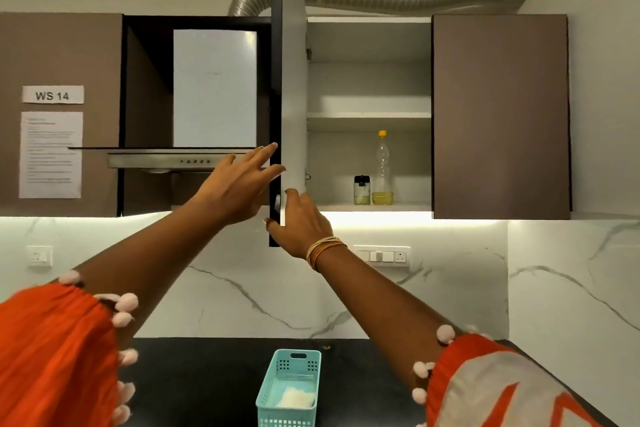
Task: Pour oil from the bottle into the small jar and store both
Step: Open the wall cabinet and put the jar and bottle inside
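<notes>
Storage looks like the stage reached: the oil bottle point(382, 168) with its yellow cap and the small jar point(362, 190) with its dark lid stand upright side by side, touching or nearly so, on the lower shelf point(346, 207) of the open wall cabinet. The bottle holds only a shallow layer of yellow oil at its base, and the jar shows pale liquid in its lower part, so I judge the pouring done and both things put away. What seems left is closing the cabinet door point(294, 80), which stands edge-on toward the camera.

The right hand point(300, 229) has its grip clamped on the lower edge of that door, thumb on one face and fingers wrapped to the other. The left hand point(239, 184) has its fingers apart and straight, reaching toward the door's edge and holding nothing; whether the fingertips touch it I cannot tell.

Counted: one bottle, one jar, two shelves in the open cabinet, the upper one bare where visible, and one turquoise basket point(277, 388) on the dark worktop point(194, 381) below, with something white lying in it.
</notes>
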The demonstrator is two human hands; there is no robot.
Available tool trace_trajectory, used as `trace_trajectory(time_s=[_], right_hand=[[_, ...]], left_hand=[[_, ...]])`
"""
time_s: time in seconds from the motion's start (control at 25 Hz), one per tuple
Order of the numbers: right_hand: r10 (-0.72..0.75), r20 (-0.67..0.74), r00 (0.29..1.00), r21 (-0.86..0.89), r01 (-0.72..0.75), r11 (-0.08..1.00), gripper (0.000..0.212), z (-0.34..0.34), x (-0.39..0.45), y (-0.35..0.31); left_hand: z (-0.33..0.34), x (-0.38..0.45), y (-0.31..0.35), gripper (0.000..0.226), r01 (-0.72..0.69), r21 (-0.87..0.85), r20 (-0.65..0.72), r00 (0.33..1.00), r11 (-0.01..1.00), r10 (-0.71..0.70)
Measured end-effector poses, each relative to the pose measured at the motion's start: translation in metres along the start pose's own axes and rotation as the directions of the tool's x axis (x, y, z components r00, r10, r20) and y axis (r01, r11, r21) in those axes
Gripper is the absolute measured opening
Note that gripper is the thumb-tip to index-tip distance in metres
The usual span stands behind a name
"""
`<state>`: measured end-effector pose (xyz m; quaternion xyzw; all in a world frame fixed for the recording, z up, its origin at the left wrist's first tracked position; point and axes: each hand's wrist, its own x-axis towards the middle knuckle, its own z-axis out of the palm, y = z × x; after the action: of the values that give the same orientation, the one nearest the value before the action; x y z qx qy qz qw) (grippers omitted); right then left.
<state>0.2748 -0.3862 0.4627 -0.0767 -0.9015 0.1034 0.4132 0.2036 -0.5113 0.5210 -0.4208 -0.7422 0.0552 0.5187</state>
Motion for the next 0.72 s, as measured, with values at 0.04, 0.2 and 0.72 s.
trace_trajectory(time_s=[0.04, 0.2, 0.72], right_hand=[[0.013, -0.007, 1.000, 0.026, -0.013, 1.000, 0.056, 0.005, 0.001, -0.005], [0.078, -0.088, 0.993, 0.088, -0.071, 0.994, 0.053, 0.018, 0.002, -0.013], [0.121, -0.235, 0.964, 0.038, -0.116, 0.993, 0.048, -0.022, -0.011, 0.075]], left_hand=[[0.003, -0.002, -0.003, 0.067, -0.004, -0.016, -0.006, 1.000, 1.000, 0.004], [0.012, -0.004, -0.008, 0.068, -0.022, -0.053, -0.029, 0.999, 0.998, 0.021], [0.052, 0.034, 0.050, 0.076, -0.044, -0.271, -0.155, 0.988, 0.962, 0.001]])
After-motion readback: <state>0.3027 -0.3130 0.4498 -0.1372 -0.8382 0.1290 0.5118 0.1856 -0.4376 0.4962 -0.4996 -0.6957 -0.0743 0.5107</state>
